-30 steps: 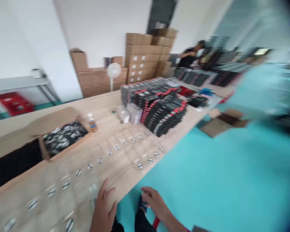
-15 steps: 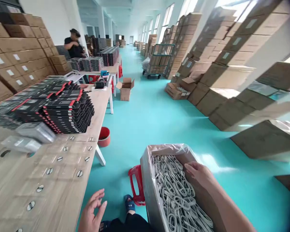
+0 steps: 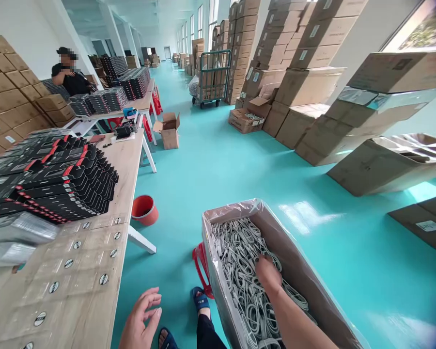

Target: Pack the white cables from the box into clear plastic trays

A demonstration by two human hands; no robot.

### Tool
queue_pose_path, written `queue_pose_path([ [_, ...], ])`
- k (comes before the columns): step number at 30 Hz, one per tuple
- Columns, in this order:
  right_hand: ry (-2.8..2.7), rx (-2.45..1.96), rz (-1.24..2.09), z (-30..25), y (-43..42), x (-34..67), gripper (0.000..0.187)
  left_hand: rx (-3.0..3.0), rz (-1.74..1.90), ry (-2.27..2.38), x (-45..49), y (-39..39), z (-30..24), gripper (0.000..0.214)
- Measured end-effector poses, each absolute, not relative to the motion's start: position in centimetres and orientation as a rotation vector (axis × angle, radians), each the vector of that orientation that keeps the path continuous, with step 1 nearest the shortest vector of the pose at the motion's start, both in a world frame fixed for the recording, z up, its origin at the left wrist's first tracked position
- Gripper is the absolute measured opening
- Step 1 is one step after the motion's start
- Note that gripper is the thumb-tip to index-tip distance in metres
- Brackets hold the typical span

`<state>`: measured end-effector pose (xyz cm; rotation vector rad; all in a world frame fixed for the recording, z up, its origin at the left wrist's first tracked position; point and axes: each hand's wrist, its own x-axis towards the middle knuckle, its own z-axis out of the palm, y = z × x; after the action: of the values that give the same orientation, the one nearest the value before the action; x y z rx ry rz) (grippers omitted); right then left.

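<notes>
Down in the plastic-lined cardboard box [image 3: 292,264], the right hand [image 3: 269,274] is buried fingers-first in a tangle of white cables [image 3: 236,254], grip hidden, while the left hand [image 3: 140,320] hangs open and spread, just off the bench [image 3: 121,165] edge, above the teal floor [image 3: 240,169].

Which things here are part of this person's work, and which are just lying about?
Part of the work: right hand in pale grey coiled cables inside a plastic-lined cardboard box; left hand beside round black-and-silver discs on the wooden table.
Lying about: red plastic bucket, green metal trolley, stacked brown cartons.
</notes>
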<state>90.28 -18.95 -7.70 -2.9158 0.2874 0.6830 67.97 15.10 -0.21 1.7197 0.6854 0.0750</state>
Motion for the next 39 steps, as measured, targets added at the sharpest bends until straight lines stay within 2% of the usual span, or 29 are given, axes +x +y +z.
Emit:
queue_pose_path([
  [5,0.305,-2.756,0.605,-4.7,-22.1,90.8,0.015,1.701,0.053,0.693,68.5,15.1,0.2,0.045],
  [10,0.328,-2.527,0.467,0.5,-22.3,90.2,0.026,1.542,0.003,0.66,70.1,14.3,2.1,0.047],
  [12,0.265,-2.355,0.442,3.0,-20.2,89.7,0.027,1.473,-0.083,0.619,71.3,13.9,3.8,0.046],
  [15,0.096,-1.874,0.485,6.5,-14.6,88.8,0.026,1.41,-0.242,0.406,73.6,12.8,7.2,0.039],
  [19,-0.15,-1.66,0.549,9.4,-6.6,87.8,0.02,1.353,-0.206,0.206,76.5,11.4,10.9,0.041],
  [22,-0.258,-1.575,0.648,10.3,-2.8,87.7,0.02,1.422,-0.191,0.216,77.7,11.3,11.9,0.037],
  [27,-0.353,-1.437,0.84,11.1,0.2,88.8,0.032,1.4,-0.175,0.321,77.4,12.9,12.0,0.033],
  [33,-0.467,-1.169,1.157,11.1,4.2,90.2,0.049,0.935,-0.061,0.459,76.2,15.4,10.7,0.031],
  [39,-0.556,-0.883,1.339,10.1,11.6,90.2,0.048,0.496,0.082,0.407,74.8,20.1,8.9,0.039],
])
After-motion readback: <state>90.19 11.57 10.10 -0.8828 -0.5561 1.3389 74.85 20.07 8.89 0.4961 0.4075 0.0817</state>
